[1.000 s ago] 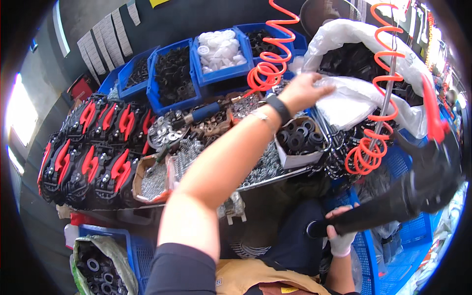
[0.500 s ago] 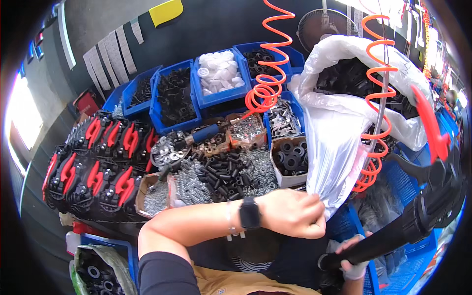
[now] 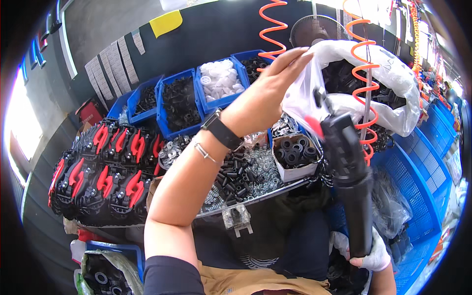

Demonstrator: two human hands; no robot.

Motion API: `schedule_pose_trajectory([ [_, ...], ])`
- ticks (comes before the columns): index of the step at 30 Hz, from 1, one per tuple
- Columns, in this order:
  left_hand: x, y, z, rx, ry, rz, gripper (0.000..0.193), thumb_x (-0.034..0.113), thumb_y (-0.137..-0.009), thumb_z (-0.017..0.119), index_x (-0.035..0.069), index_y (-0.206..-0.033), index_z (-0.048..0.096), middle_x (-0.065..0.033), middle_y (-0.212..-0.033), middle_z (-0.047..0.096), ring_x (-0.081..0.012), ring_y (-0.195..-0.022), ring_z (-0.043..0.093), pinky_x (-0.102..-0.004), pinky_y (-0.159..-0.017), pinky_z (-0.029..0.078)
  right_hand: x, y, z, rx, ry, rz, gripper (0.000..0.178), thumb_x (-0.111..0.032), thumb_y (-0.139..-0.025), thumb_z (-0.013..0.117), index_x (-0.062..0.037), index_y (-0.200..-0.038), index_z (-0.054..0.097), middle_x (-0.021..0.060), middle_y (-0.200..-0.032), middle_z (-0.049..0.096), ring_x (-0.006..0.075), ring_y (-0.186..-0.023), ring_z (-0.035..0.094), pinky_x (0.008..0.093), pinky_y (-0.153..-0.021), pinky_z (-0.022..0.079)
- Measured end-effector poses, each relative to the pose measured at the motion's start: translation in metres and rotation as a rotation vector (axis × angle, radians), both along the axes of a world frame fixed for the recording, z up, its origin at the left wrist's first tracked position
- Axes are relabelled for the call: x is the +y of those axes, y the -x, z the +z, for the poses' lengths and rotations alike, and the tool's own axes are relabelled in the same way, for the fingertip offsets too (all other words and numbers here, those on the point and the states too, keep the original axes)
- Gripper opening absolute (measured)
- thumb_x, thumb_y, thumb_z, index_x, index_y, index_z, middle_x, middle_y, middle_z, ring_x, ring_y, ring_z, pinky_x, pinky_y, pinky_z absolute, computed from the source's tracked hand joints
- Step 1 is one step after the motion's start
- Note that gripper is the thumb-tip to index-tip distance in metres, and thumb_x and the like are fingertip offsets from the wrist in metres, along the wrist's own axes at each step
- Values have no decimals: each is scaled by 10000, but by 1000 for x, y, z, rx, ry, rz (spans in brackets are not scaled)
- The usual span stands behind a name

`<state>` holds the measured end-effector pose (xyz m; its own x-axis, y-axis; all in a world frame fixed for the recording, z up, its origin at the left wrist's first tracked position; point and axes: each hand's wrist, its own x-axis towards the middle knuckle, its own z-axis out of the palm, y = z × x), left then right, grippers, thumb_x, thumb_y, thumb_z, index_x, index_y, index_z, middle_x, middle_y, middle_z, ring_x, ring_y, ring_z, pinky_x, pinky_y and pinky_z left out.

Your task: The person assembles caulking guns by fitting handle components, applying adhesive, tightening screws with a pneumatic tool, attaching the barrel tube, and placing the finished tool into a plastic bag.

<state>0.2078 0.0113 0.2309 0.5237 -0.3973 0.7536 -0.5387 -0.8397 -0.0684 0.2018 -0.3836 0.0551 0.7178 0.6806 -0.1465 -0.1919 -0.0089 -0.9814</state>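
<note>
My left hand is raised over the parts bins, with its fingers stretched out against the pulled-up edge of a white plastic bag. The thumb is hidden. At the lower right, my right hand, in a white fingerless-looking glove, grips the lower end of a thick black tube. The tube stands nearly upright. A black clamp-like head tops it, with a blurred red lever in front of the bag. Black parts show in the bag's mouth.
Black-and-red clamp assemblies are stacked at left. Blue bins line the back, one with white plastic pieces. A carton of black rings sits beside loose springs and pins. Orange coiled hoses hang down. Blue crates stand at right.
My left hand has swung up and away, its closed fingers straightening, and the bag's edge has risen with it. The black tube has turned from slanting right to nearly upright.
</note>
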Motion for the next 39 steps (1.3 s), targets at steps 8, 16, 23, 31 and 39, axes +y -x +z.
schedule_pose_trajectory([
  [8, -180, 72, -136, -198, -638, -73, 323, 223, -821, 472, 156, -1134, 515, -3, -962, 522, -219, -904, 548, -313, -617, 495, 4, 20, -11, -32, -38, 29, 780, -90, -487, 812, 43, -1174, 468, 153, -945, 622, 239, -926, 596, 338, -829, 474],
  [16, -107, -5, -140, -449, 648, 166, 321, 78, -631, 683, 52, -894, 501, -130, -969, 500, -292, -935, 480, -378, -846, 387, 8, 6, -24, 132, -431, 227, 664, -149, -463, 819, 131, -1000, 548, 207, -804, 634, 311, -702, 656, 341, -619, 529],
  [23, -148, 53, -211, 60, 771, -124, 200, -96, -738, 461, 42, -870, 518, -103, -816, 507, -277, -770, 495, -343, -703, 415, 97, -14, -19, 72, -1067, 112, 642, -258, -631, 819, 16, -1109, 489, 162, -983, 569, 300, -749, 640, 379, -587, 560],
  [31, -98, 132, -198, 451, 743, -284, 444, 163, -753, 715, 41, -1138, 531, -98, -1119, 541, -271, -1092, 483, -420, -977, 351, 71, 7, -24, -173, -618, 175, 499, -201, -748, 702, -18, -1162, 493, 161, -1093, 552, 285, -933, 586, 354, -766, 499],
  [39, -218, 67, -178, 819, 1252, -487, 446, 129, -856, 636, -25, -1218, 425, -167, -1157, 541, -256, -999, 576, -397, -933, 416, 38, 38, 50, -239, -164, -371, 366, -143, -924, 463, -47, -1277, 465, 121, -1180, 551, 219, -1096, 539, 372, -929, 448],
])
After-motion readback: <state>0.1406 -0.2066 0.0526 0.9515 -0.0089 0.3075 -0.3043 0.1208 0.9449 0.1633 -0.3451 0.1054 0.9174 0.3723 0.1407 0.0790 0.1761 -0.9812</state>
